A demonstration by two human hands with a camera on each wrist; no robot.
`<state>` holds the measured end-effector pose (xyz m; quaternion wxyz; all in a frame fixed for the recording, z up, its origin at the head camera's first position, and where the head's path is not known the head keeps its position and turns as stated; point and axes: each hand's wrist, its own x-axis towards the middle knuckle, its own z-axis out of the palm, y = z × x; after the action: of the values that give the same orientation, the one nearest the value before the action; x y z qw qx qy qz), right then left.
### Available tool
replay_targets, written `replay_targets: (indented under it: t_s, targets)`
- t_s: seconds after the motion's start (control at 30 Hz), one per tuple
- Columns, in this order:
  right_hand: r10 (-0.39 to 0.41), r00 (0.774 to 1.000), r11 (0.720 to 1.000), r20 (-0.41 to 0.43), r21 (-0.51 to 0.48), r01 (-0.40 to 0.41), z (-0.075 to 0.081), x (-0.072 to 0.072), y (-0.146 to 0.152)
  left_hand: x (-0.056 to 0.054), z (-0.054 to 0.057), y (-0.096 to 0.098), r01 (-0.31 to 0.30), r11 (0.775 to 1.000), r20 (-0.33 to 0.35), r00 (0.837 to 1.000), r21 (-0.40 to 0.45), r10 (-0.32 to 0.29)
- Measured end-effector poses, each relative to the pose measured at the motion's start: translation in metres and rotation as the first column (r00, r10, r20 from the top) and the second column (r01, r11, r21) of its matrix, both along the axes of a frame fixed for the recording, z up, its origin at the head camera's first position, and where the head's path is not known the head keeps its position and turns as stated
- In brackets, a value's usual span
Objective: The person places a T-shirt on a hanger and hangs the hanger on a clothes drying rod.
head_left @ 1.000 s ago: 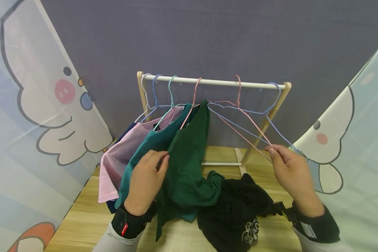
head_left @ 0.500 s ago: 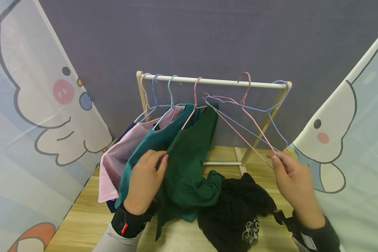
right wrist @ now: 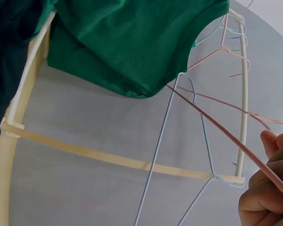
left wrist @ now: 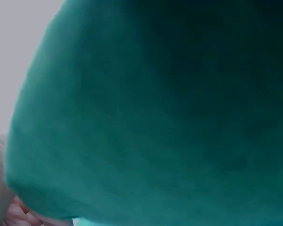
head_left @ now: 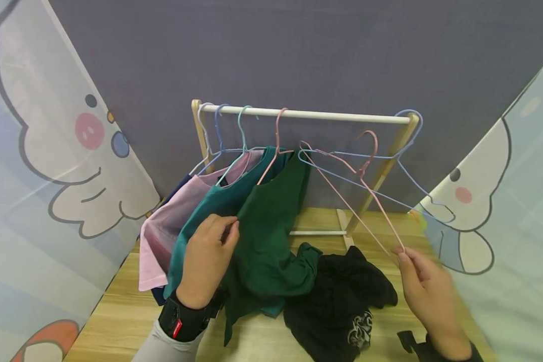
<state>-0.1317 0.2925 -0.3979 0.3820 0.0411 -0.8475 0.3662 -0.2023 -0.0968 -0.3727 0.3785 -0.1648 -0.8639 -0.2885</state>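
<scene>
In the head view my right hand (head_left: 427, 291) pinches the lower right part of a pink wire hanger (head_left: 382, 208). That hanger leans diagonally, its hook below the rail and apart from it. My left hand (head_left: 210, 259) is at the near edge of a dark green shirt (head_left: 267, 231), thumb and forefinger close together; whether they grip the cloth I cannot tell. Teal cloth (left wrist: 132, 132) fills most of the left wrist view and covers most of that hand. Near the right end of the rail (head_left: 326, 115) hangs a blue hanger (head_left: 402, 156) with no garment.
Left on the rail, pink (head_left: 185, 211), teal (head_left: 208, 211) and dark green shirts hang on coloured hangers, with a navy garment (head_left: 159, 296) behind. A crumpled black garment (head_left: 339, 296) with a pale print lies on the wooden table (head_left: 113, 311). Printed cloth walls flank both sides.
My right hand has moved down and slightly right with the pink hanger, whose hook has come off the rail. The blue hanger has swung and shifted. My left hand has hardly moved.
</scene>
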Motion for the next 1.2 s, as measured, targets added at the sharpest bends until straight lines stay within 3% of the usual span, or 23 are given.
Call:
replay_targets:
  t_s: [0.2,0.27,0.77,0.9,1.0,1.1,1.2]
  targets:
    - [0.046,0.992,0.997,-0.115,0.066,-0.039,-0.017,0.009,0.011,0.001,0.001,0.002,-0.01,1.0,-0.004,1.0,0.0,0.01]
    - [0.051,0.992,0.996,-0.116,0.072,-0.043,-0.022,0.012,0.011,0.001,0.001,0.002,-0.01,1.0,-0.007,1.0,-0.002,0.01]
    - [0.05,0.992,0.993,0.114,0.097,-0.062,-0.059,0.017,-0.002,0.001,0.0,0.002,-0.014,1.0,-0.029,0.999,-0.006,0.014]
    - [0.035,0.983,0.996,0.179,0.077,-0.05,-0.069,0.018,-0.002,0.0,0.0,0.006,-0.015,1.0,-0.088,0.996,0.005,0.015]
    - [0.013,0.977,0.996,0.211,0.079,-0.031,-0.076,0.018,-0.001,0.002,-0.002,0.014,0.043,0.999,-0.198,0.979,-0.014,-0.044]
    - [0.004,0.975,0.996,0.22,0.082,-0.022,-0.083,0.018,0.0,0.009,-0.008,0.029,0.144,0.987,-0.268,0.95,-0.074,-0.159]
    - [0.008,0.977,0.996,0.211,0.09,-0.028,-0.089,0.017,0.001,0.017,-0.018,0.046,0.229,0.965,-0.226,0.941,-0.128,-0.253]
